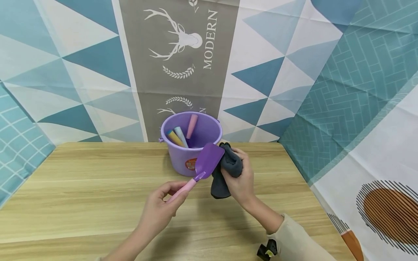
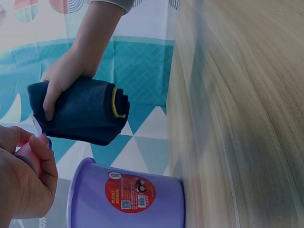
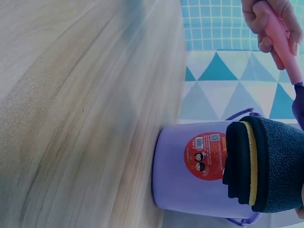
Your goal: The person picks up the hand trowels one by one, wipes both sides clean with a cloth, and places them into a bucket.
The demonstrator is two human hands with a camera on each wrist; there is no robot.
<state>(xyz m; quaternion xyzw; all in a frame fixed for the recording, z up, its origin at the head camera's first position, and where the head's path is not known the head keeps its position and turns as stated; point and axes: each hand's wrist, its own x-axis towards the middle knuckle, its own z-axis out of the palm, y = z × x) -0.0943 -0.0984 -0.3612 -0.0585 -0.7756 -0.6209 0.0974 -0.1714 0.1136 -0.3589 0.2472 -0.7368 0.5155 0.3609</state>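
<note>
My left hand [image 1: 161,206] grips the pink handle of a toy shovel [image 1: 209,159], its purple blade pointing up and to the right. In my right hand [image 1: 241,177] is a folded dark cloth [image 1: 222,177], held against the right side of the blade. The left wrist view shows the cloth [image 2: 80,111] with a yellow edge among its folds. Both hands are above the table, in front of a purple bucket [image 1: 177,163]. Inside the bucket, a pink handle [image 1: 192,125], a pale blue handle [image 1: 180,136] and a yellow handle [image 1: 175,138] lean against the wall.
The wooden table [image 1: 98,203] reaches back to a patterned cloth backdrop [image 1: 261,54]. A red round label [image 3: 205,156] marks the bucket's front. A small black object [image 1: 267,250] shows beside the right sleeve [image 1: 297,239].
</note>
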